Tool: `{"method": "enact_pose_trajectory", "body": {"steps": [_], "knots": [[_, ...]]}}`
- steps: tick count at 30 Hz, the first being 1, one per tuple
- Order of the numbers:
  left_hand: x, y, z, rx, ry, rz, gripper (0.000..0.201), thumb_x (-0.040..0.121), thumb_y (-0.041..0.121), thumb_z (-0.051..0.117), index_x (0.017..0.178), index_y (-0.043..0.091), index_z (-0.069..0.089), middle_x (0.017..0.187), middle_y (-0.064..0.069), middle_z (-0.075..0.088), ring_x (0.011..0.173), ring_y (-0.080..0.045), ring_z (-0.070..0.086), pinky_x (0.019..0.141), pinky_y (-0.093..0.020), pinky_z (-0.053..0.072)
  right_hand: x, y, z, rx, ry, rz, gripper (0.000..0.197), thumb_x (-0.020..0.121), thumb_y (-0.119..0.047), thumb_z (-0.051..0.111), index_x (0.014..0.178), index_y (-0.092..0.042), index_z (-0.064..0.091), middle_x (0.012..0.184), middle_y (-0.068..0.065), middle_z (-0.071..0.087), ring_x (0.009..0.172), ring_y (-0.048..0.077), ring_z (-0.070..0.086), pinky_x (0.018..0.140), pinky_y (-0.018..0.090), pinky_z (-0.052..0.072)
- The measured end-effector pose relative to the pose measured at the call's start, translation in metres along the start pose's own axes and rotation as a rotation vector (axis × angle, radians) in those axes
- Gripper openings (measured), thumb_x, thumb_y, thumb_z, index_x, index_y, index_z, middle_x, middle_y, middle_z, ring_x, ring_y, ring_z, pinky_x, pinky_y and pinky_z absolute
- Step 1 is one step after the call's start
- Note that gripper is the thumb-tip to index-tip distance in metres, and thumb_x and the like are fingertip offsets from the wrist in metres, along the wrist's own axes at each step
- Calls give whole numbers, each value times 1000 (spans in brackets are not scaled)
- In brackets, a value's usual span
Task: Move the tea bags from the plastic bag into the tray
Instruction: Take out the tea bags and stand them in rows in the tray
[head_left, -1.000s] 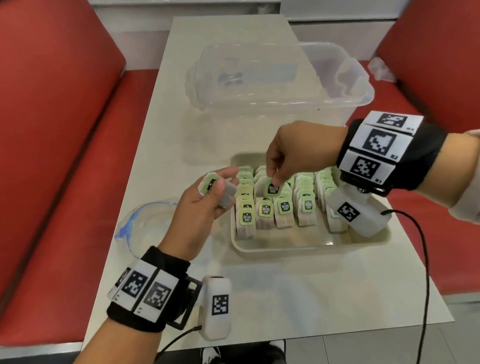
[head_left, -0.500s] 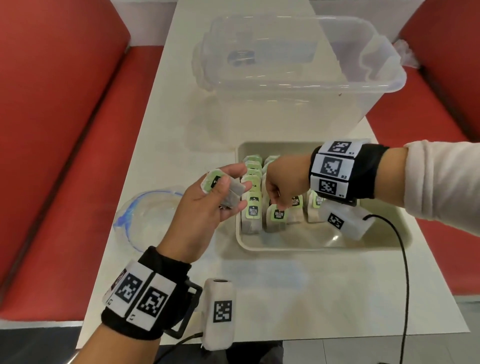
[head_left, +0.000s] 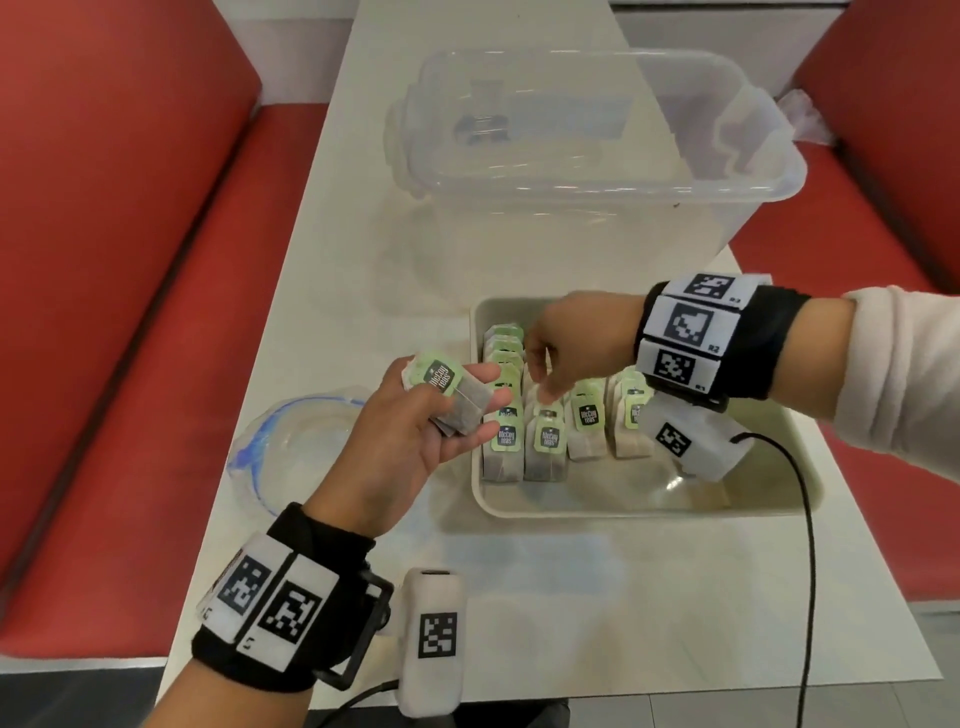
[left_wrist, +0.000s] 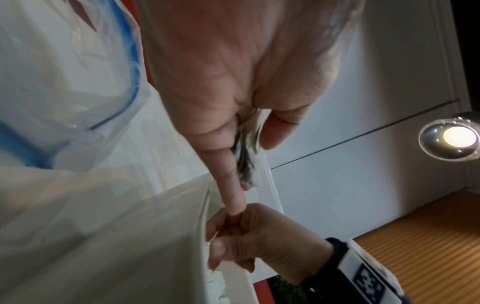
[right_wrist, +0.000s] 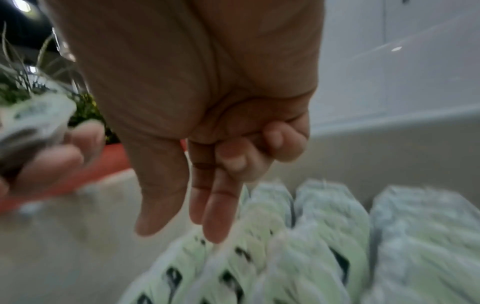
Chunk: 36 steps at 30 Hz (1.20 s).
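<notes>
My left hand (head_left: 467, 402) grips a small stack of tea bags (head_left: 441, 384) with green tags, just left of the beige tray (head_left: 623, 512); the left wrist view shows the stack (left_wrist: 249, 148) pinched between thumb and fingers. Several rows of tea bags (head_left: 587, 415) stand in the tray's left half. My right hand (head_left: 543, 389) hangs over the second row with thumb and two fingers pointing down at a bag's top. In the right wrist view that hand (right_wrist: 182, 232) holds nothing above the rows (right_wrist: 311, 246). The plastic bag (head_left: 291, 441) lies crumpled left of the tray.
A large clear storage bin (head_left: 597, 171) stands behind the tray on the white table (head_left: 571, 597). Red bench seats (head_left: 130, 312) run along both sides. A black cable (head_left: 808, 519) from my right wrist crosses the tray's right end.
My right hand has let go of the tea bag it was setting into the rows and shifted left toward my left hand. The left hand keeps its stack.
</notes>
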<state>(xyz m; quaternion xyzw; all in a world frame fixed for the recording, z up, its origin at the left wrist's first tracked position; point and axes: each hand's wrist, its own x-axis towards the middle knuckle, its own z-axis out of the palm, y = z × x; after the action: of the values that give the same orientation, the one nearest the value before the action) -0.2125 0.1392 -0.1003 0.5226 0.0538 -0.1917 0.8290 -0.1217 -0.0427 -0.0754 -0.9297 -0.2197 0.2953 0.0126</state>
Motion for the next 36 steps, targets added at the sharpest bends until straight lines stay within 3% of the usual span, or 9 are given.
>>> {"method": "enact_pose_trajectory", "body": {"steps": [4,6,9,14,20,23,28,32,36], "knots": [[0,7,1,24,-36,-37,26,96,-2,31,117,2,45,110,-15,68,99,-29,68,83,-37,56,-22,-8,-29,216,259,-71,20,86,-36,63,93,-17,66,72,-12,63,62,0,54,60,17,43],[0,9,4,75,-47,-36,23,96,3,37,114,6,52,112,-11,68,100,-26,67,79,-32,58,-33,-18,-36,299,338,-137,20,86,-38,62,93,-19,65,74,-12,63,60,-2,53,58,10,38],[1,9,9,191,-27,-18,17,93,8,47,107,10,58,109,-11,68,99,-23,68,73,-28,58,-45,-31,-38,366,360,-171,24,81,-40,67,97,-22,65,80,-9,65,61,-1,52,57,7,36],[1,8,17,263,-10,29,20,87,13,58,106,9,61,100,-13,71,87,-20,71,66,-25,58,-52,-34,-32,377,418,-127,24,74,-25,77,95,-22,65,66,-12,61,49,-8,52,52,5,37],[-2,9,22,186,84,48,20,95,26,47,97,17,64,93,-3,74,81,-18,72,54,-23,56,-67,-22,-33,472,404,-76,21,74,-20,78,94,-22,71,68,-7,66,56,10,58,58,17,48],[-2,8,19,212,131,70,19,96,27,47,94,19,64,95,3,74,85,-17,71,57,-27,58,-73,-11,-30,349,374,-32,13,77,-21,75,89,-21,71,70,-9,62,59,4,53,56,9,40],[-4,2,16,212,147,49,18,94,28,48,93,20,64,102,1,72,91,-19,69,58,-29,59,-70,9,-10,145,139,90,7,77,-24,73,80,-24,66,69,-8,64,61,11,58,55,19,41],[-5,-3,15,204,140,46,18,94,28,48,90,20,64,98,4,73,90,-19,69,57,-29,59,-59,19,8,96,-66,95,14,78,-28,72,70,-28,61,67,-11,65,56,7,56,56,18,44],[-5,-4,14,195,143,54,18,94,29,48,88,21,64,98,5,73,91,-19,69,59,-30,59,-44,21,22,75,-166,75,8,77,-29,73,78,-22,69,68,-10,64,63,4,54,59,16,42]]}}
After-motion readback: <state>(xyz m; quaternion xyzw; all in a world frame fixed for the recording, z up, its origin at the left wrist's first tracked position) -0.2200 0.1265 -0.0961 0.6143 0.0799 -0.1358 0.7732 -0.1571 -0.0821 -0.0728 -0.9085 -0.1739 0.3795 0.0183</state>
